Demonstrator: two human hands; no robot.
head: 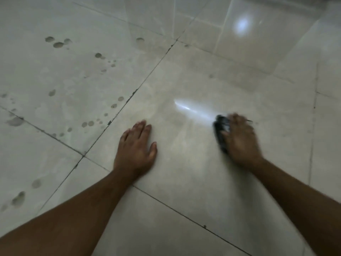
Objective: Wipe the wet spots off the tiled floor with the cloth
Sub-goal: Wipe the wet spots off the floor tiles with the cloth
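A dark cloth [220, 133] lies bunched on a pale glossy floor tile [184, 145]; my right hand [239, 139] grips it and presses it down, blurred by motion, covering most of it. My left hand [136, 148] rests flat on the same tile, fingers straight, holding nothing. Several dark wet spots [58, 44] dot the tile to the left, with more wet spots [88, 124] near the grout line and a larger drop [19, 199] at the lower left.
Dark grout lines [118, 113] cross the floor diagonally. A bright light reflection [241, 24] shines on the far tiles, and a streak of glare [191, 108] runs toward the cloth. A small faint spot [211, 76] lies beyond my right hand.
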